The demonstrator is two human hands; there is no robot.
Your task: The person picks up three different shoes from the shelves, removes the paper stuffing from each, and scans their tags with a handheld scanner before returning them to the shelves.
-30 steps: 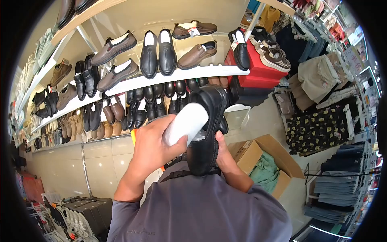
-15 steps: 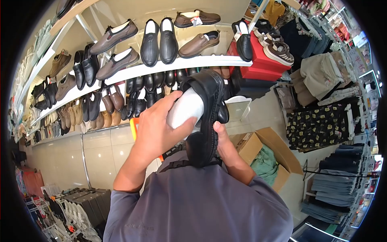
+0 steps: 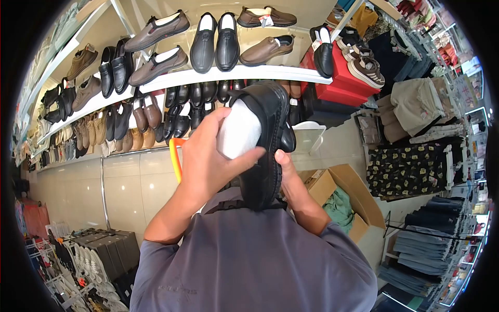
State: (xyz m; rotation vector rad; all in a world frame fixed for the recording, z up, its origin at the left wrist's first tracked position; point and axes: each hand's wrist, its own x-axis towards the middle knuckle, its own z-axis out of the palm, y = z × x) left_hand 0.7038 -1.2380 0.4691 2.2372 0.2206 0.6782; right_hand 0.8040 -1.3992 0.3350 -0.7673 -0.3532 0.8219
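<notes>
A black leather shoe [image 3: 273,130] is held up in front of my chest, its thick stitched sole edge facing right. White stuffing [image 3: 240,130] fills its opening. My left hand [image 3: 204,153] is closed around the stuffing from the left. Its fingertips touch the upper edge, and the thumb reaches across the lower edge to the shoe. My right hand [image 3: 287,169] grips the sole side from the right, thumb on the edge; the other fingers are hidden behind the shoe. Another black shoe [image 3: 287,137] shows partly behind it.
A white shelf [image 3: 208,78] carries black and brown shoes, with more rows underneath. Red shoeboxes [image 3: 338,86] stand at its right end. An open cardboard box [image 3: 358,200] with green cloth sits on the floor to the right. Clothes racks line the far right; grey boxes [image 3: 106,249] stand lower left.
My left thumb has slid across the stuffing toward the sole edge. The shoe stays in nearly the same place in both hands. The view has shifted slightly.
</notes>
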